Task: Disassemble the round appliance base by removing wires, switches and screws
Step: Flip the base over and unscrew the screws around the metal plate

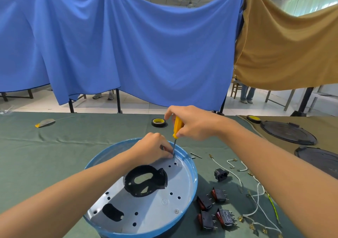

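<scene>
Step in hand: screw removal, far side of the base.

- Base sat on the green tabletop, near centre, open side up, a black bracket in its middle.
- Right hand was wrapped round the yellow handle of the screwdriver, which stood nearly upright with its tip down at the plate just inside the far rim.
- Left hand rested in the base, fingertips pinched on the shaft right at the tip, apparently steadying it. Whether a screw sat under them was hidden.
- Four switches, a socket and loose wires lay on the tabletop right of the base, so the wire and switch stages looked done.
- One screw showed in the plate at the near right. Several holes stood open.

Next move, as judged: keep the blade seated and square, turn it out, and lift the freed screw clear with the pinching fingers before it drops into the base. Then the near-right screw, with the base turned or the reach shifted.
</scene>
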### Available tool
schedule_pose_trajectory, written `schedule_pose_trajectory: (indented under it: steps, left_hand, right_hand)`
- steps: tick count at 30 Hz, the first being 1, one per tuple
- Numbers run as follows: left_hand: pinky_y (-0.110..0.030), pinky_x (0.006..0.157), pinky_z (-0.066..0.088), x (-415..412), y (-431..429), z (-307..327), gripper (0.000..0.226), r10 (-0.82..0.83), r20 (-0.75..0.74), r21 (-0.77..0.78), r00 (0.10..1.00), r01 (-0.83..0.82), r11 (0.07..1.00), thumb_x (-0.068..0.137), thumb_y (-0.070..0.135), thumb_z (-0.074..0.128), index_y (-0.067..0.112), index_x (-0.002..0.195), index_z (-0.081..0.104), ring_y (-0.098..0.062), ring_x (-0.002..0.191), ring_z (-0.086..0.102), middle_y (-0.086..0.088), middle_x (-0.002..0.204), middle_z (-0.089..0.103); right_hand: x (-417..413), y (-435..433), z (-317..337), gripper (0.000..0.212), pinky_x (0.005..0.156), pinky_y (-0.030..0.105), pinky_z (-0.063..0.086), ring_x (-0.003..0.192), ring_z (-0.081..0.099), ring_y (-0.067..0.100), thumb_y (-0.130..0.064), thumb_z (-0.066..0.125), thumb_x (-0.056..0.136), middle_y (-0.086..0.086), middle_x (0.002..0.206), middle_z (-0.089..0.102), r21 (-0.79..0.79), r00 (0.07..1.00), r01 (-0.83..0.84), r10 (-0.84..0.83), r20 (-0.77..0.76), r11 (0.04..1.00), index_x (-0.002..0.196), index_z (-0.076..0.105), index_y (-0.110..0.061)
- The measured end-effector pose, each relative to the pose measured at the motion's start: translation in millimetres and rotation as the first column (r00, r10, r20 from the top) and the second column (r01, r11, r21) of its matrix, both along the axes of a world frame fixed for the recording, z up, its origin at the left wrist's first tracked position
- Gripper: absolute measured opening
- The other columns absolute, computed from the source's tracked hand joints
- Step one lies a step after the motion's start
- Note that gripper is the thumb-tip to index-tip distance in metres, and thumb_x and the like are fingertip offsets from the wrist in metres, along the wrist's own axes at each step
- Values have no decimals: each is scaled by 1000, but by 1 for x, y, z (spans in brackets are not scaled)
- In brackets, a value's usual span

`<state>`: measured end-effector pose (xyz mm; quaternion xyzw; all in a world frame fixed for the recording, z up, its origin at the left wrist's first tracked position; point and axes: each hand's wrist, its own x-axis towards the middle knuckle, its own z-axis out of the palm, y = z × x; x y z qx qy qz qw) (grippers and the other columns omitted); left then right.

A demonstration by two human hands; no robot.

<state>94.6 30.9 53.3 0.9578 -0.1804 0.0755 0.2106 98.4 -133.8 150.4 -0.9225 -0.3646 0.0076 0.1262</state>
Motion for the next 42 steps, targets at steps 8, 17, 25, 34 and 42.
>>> schedule_pose_trajectory:
  steps: [8, 17, 25, 34, 42]
  left_hand:
    - [-32, 76, 50, -6, -7, 2, 12, 26, 44, 44, 999, -28, 999, 83, 32, 70, 24, 89, 76, -6, 79, 56, 17, 78, 58]
    - [-30, 71, 52, -1, -15, 5, 11, 133, 61, -3, 989, -133, 991, 73, 29, 68, 35, 65, 61, -5, 72, 58, 18, 67, 61]
    - [-12, 55, 42, 6, -23, 37, 7, 155, 62, -374, 986, -121, 919, 78, 15, 71, 13, 72, 72, 2, 51, 49, 7, 61, 63]
    - [-31, 60, 37, 14, -49, 33, 13, 104, 2, -629, 995, -80, 773, 85, 15, 66, 9, 77, 74, -15, 62, 42, -10, 67, 55]
    - [-37, 82, 40, 25, -26, 1, 38, 150, -12, 3, 989, -150, 989, 98, 37, 35, 14, 87, 63, -18, 84, 55, -2, 91, 65]
  right_hand:
    - [-4, -39, -11, 42, 58, 15, 43, 62, 57, 0, -16, 78, 77, -12, 74, 66, 530, 995, 78, -35, -91, 844, 110, 57, -30]
    - [5, -54, -29, 40, 63, 26, 43, 69, 58, 13, -17, 82, 74, -2, 87, 67, 837, 984, 179, -94, -152, 517, 106, 61, -27]
    - [10, -71, -25, 14, 59, 28, 49, 61, 52, 16, -2, 55, 93, 3, 73, 50, 918, 895, 374, 207, -395, 134, 81, 59, -7]
    - [11, -54, -56, 24, 48, 26, 30, 54, 34, 15, -19, 71, 83, 6, 68, 52, 536, 906, 337, -112, -407, 774, 94, 66, 1]
    - [18, -54, -68, 8, 69, 25, 45, 86, 63, 9, -12, 67, 85, -3, 72, 74, 463, 897, 413, -260, -358, 784, 79, 72, -12]
